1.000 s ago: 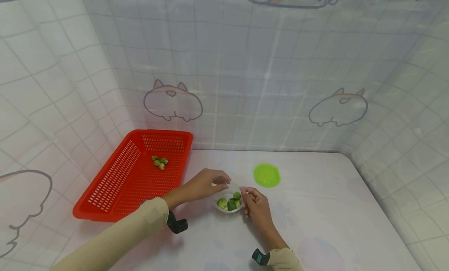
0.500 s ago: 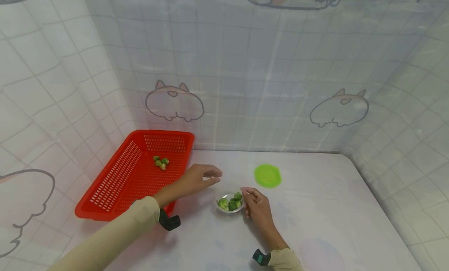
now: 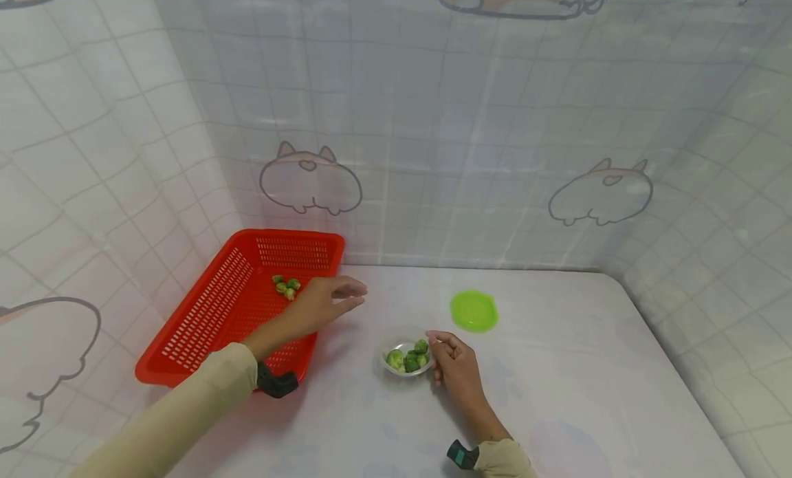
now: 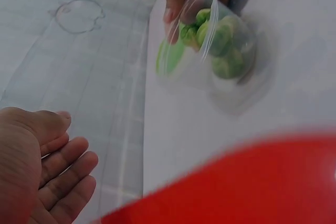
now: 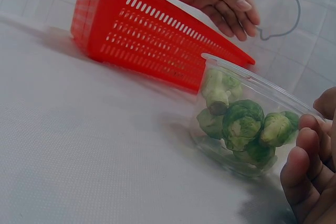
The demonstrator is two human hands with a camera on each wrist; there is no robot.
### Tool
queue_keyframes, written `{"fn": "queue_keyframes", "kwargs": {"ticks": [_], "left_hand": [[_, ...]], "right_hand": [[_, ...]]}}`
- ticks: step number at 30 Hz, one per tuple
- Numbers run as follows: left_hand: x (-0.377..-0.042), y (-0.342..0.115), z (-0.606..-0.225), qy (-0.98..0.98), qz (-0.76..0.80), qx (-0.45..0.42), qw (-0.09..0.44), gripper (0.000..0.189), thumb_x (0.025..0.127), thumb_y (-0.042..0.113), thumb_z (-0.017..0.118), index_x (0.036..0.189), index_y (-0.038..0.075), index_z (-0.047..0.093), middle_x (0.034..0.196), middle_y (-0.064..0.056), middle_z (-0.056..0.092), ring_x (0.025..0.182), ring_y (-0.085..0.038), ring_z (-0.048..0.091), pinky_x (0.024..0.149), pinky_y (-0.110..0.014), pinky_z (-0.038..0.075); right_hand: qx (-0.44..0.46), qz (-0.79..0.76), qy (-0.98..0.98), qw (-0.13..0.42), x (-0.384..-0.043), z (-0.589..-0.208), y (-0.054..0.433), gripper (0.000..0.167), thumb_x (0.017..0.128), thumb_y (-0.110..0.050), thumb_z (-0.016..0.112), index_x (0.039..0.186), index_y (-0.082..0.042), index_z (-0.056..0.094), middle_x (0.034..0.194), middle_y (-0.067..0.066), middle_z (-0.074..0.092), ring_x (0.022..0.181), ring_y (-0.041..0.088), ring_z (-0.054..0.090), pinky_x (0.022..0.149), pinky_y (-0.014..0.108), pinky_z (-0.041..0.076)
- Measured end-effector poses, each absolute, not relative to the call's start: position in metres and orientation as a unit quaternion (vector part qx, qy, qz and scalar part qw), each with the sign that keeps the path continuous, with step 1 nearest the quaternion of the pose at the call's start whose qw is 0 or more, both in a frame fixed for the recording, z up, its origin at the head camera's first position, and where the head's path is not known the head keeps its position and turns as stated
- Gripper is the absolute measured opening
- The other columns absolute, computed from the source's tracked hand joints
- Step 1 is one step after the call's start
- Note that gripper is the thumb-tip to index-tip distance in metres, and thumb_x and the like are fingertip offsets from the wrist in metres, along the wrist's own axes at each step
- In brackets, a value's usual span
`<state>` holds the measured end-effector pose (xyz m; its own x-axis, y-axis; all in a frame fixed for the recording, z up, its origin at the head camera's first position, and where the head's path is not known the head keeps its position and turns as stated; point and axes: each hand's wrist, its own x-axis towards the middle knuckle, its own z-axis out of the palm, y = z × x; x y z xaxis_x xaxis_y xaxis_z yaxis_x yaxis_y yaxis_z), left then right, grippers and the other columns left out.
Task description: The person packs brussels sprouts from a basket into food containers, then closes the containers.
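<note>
A clear plastic tub (image 5: 252, 77) holding several Brussels sprouts (image 5: 242, 124) stands on the table in the middle of the head view. My right hand (image 3: 456, 369) is at the tub's right side, pinching its rim between thumb and fingers. Up and to the left, my left hand (image 3: 323, 302) hovers by the right edge of the red basket (image 3: 238, 333), with its fingers loosely extended and nothing in them. Several more Brussels sprouts (image 3: 287, 286) lie together in the basket's far part. The left wrist view shows this hand (image 4: 52, 166) bare, palm in sight.
A flat green lid (image 3: 474, 311) lies on the white table (image 3: 569, 354), behind and to the right of the tub. Tile-patterned sheeting (image 3: 421, 155) rises at the back and on both sides of the table.
My left hand has drawn away from above the tub, leftward and up to the basket's edge. The right hand stays at the tub's rim, and the sprouts lie as before.
</note>
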<state>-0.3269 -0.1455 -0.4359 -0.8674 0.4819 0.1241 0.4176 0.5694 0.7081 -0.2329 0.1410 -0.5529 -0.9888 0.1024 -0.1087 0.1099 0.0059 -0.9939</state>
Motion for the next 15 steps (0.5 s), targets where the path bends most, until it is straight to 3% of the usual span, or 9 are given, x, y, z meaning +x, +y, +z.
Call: {"fn": "queue_keyframes", "kwargs": {"ticks": [8, 15], "left_hand": [[-0.336, -0.174, -0.434, 0.888, 0.395, 0.235, 0.022, 0.035, 0.095, 0.034, 0.072, 0.124, 0.016, 0.07, 0.117, 0.004, 0.072, 0.107, -0.015, 0.068, 0.091, -0.037, 0.058], [-0.343, -0.195, -0.439, 0.898, 0.382, 0.221, 0.008, 0.034, 0.094, 0.04, 0.071, 0.125, 0.025, 0.069, 0.117, 0.008, 0.071, 0.109, -0.014, 0.066, 0.091, -0.038, 0.058]], "right_hand": [[0.08, -0.705, 0.704, 0.006, -0.233, -0.551, 0.14, 0.036, 0.1, -0.032, 0.065, 0.126, -0.007, 0.066, 0.071, 0.003, 0.059, 0.051, 0.013, 0.049, 0.044, 0.024, 0.046], [0.085, -0.702, 0.707, 0.007, -0.233, -0.552, 0.142, 0.033, 0.099, -0.033, 0.066, 0.122, -0.011, 0.069, 0.07, 0.004, 0.059, 0.051, 0.013, 0.049, 0.044, 0.024, 0.047]]}}
